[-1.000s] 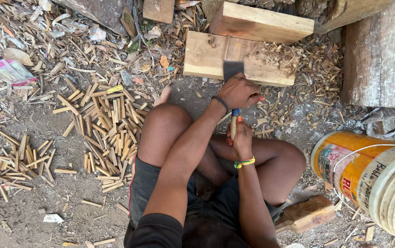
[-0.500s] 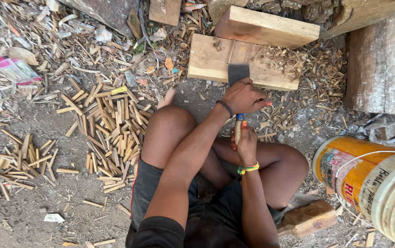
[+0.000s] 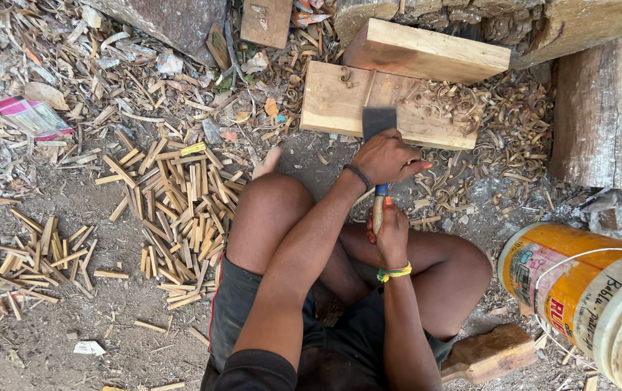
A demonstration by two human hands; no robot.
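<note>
Looks like you're mid-cut: your left hand (image 3: 389,156) clamps the wide chisel (image 3: 378,123) just behind its blade, your right hand (image 3: 391,232) wraps the handle below. The blade sits on the wooden board (image 3: 333,105) ahead. I'd say the next push needs steady pressure.

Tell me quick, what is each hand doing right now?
Left hand: closed over the chisel, near its blade.
Right hand: closed around the chisel's wooden handle.
</note>
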